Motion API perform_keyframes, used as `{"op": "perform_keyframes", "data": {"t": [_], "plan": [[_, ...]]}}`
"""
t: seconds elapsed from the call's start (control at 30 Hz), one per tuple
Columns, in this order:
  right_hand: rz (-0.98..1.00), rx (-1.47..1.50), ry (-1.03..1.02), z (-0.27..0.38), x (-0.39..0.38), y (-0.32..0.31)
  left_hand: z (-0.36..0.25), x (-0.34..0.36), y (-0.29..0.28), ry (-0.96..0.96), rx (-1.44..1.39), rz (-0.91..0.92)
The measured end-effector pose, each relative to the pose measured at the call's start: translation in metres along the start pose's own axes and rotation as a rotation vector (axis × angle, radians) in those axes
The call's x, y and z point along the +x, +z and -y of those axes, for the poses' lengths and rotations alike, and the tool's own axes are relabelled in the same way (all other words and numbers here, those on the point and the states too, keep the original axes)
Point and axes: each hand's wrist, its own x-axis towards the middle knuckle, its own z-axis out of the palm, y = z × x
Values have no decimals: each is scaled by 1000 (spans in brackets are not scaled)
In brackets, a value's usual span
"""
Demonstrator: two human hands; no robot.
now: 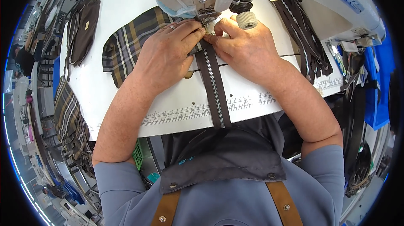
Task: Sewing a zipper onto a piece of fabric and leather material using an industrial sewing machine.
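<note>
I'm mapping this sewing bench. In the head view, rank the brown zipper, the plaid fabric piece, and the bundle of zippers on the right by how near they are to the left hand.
1. Brown zipper: held under the left hand fingertips, centre of the table.
2. Plaid fabric piece: partly under the hand, spreading left; nearly as close.
3. Bundle of zippers: far right, beyond the right hand.

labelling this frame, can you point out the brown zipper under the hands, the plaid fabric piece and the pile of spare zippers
brown zipper (215,87), head view, on the metal teeth mid-length
plaid fabric piece (124,47), head view, on its middle, left of the left hand
pile of spare zippers (305,36), head view, on the dark tapes at right
</note>
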Motion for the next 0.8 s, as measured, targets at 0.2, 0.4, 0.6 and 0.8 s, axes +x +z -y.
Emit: {"op": "perform_keyframes", "data": {"t": [0.2, 0.4, 0.6, 0.8], "plan": [[-37, 49, 15, -1, -3, 0, 0, -1, 0, -54, -83, 39], [-20, 56, 29, -1, 0, -6, 1, -2, 3, -50, -113, 30], [15, 77, 46, -8, -5, -39, 2, -2, 5, -16, -86, 25], [-231, 134, 377, -41, -12, -140, 5, -2, 6, 52, -45, 9]]}}
